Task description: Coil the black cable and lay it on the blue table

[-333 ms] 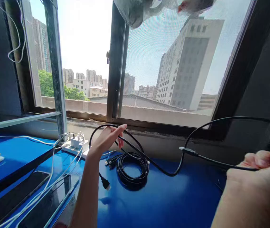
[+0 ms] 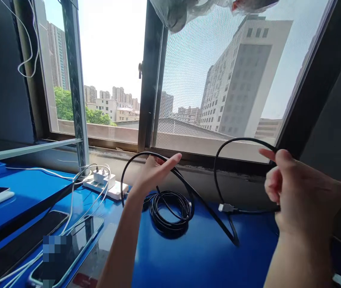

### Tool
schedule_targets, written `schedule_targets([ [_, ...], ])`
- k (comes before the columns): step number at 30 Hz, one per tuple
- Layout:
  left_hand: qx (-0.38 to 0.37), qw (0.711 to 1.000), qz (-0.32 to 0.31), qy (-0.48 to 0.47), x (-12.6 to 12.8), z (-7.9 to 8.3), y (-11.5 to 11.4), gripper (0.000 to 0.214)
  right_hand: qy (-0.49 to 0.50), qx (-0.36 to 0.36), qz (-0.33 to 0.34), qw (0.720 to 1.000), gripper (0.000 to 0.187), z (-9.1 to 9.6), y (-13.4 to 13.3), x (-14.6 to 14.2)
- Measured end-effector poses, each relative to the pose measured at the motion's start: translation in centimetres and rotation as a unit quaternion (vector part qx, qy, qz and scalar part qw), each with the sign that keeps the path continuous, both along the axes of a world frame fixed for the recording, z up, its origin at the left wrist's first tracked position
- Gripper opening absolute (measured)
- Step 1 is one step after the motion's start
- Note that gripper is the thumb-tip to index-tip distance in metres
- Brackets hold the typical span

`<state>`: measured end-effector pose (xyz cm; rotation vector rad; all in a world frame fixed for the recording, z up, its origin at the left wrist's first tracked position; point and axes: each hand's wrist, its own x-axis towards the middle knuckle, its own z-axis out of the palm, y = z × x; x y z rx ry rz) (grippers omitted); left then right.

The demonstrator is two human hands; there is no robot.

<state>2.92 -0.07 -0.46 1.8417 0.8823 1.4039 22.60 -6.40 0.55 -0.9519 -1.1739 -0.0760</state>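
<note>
A black HDMI cable [image 2: 209, 210] runs between my two hands. My left hand [image 2: 158, 170] is closed around a loop of it near the windowsill, thumb stretched out to the right. My right hand [image 2: 290, 176] grips the cable farther right, where it arches up in front of the window. A flat plug [image 2: 226, 207] with a pale end dangles just left of my right hand. Below and right of my left hand, a coiled black cable [image 2: 170, 231] lies on the blue tabletop [image 2: 200, 260].
A white power strip [image 2: 119, 191] with chargers and white cords stands behind my left forearm. Phones [image 2: 83, 244] lie at the left, beside a raised blue surface [image 2: 32, 192]. A metal shelf post [image 2: 82, 96] rises before the window, and a plastic bag [image 2: 176, 18] hangs above.
My right hand has moved left and up, bringing the cable closer to my left hand. The cable between them sags lower. My left hand has shifted slightly right and still holds its loop.
</note>
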Motion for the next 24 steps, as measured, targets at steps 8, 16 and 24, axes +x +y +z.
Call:
schedule_targets([
  [8,-0.019,1.000,0.001,-0.017,2.6,-0.5,-0.5,0.058,-0.167,-0.113,0.142,0.969,0.062,-0.3,1.2,-3.7],
  [16,0.005,0.996,-0.027,-0.081,2.5,-0.6,-0.4,0.057,-0.195,-0.215,0.070,0.954,0.066,-1.0,2.7,-3.7],
  [24,-0.095,0.989,-0.112,0.002,1.6,-1.6,1.7,0.059,-0.064,-0.289,-0.001,0.955,0.084,-0.5,3.1,-4.5],
])
